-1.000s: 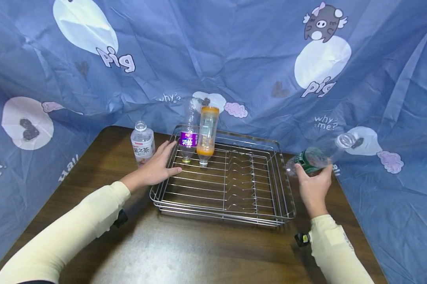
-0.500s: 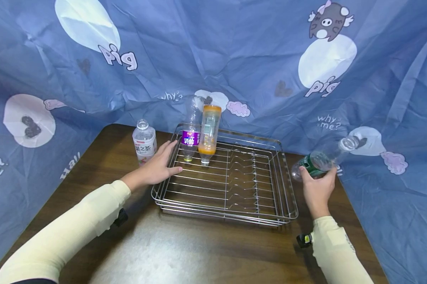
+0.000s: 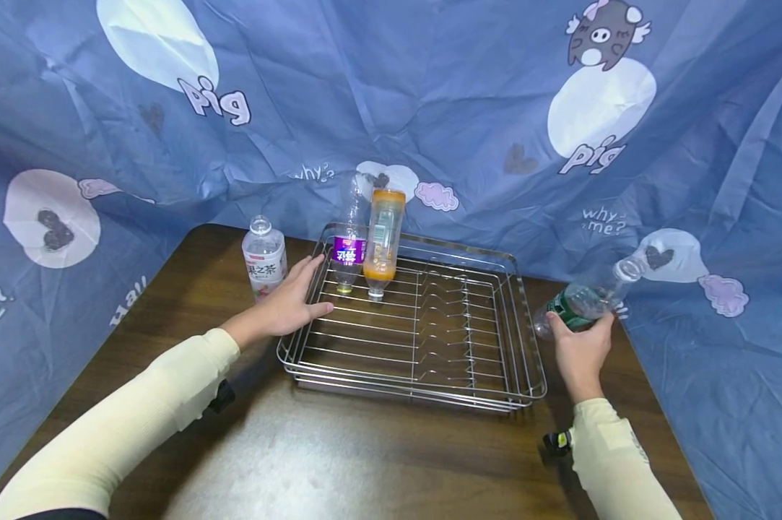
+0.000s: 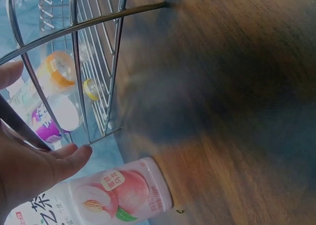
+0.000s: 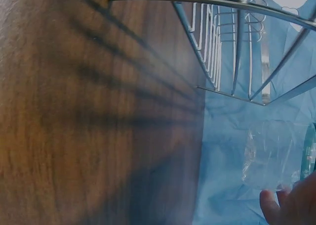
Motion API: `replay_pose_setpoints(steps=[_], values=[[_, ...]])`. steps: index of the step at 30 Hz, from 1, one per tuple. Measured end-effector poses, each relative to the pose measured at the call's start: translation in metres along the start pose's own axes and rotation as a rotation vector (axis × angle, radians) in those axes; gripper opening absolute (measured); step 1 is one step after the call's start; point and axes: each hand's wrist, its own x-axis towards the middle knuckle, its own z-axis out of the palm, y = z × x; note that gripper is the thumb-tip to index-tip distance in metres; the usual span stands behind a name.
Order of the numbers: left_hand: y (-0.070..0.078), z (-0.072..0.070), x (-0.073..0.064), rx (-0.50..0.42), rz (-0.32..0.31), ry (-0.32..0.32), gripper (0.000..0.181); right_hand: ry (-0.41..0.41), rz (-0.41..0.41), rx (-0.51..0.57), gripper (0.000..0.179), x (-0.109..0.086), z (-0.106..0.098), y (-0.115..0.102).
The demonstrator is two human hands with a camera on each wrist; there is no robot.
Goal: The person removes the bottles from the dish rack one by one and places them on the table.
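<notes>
My left hand lies over the left rim of a chrome wire dish rack, its thumb extended toward the inside and its fingers straight. Beside it on the table stands an upright white-labelled peach drink bottle, partly behind the hand. Two bottles stand upside down at the rack's back left: a clear one with a purple label and an orange-ended one. To the right of the rack, my right hand grips a clear green-labelled plastic bottle. That bottle is tilted, mouth toward upper right, base toward the rack.
The rack's wavy divider wires run down its right half. It sits on a dark brown wooden table. Blue cloth printed with pigs and lettering hangs behind and at both sides, close to the table's back edge.
My right hand and the green-labelled bottle have shifted slightly right and down. The left hand stays at the rack's rim. The head view has moved a little.
</notes>
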Motion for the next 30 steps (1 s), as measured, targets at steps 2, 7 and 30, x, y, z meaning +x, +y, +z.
replay_pose_setpoints(steps=[2,7,30], values=[[-0.001,0.0,0.0,-0.005,0.001,0.004,0.096,-0.001,0.001,-0.005,0.078,0.0,0.0,0.003],[-0.002,0.001,0.001,-0.009,0.007,0.011,0.096,-0.015,0.016,-0.035,0.076,-0.001,0.002,0.007],[-0.001,0.001,0.0,0.019,-0.005,0.005,0.097,-0.083,0.069,-0.116,0.075,-0.007,0.007,0.022]])
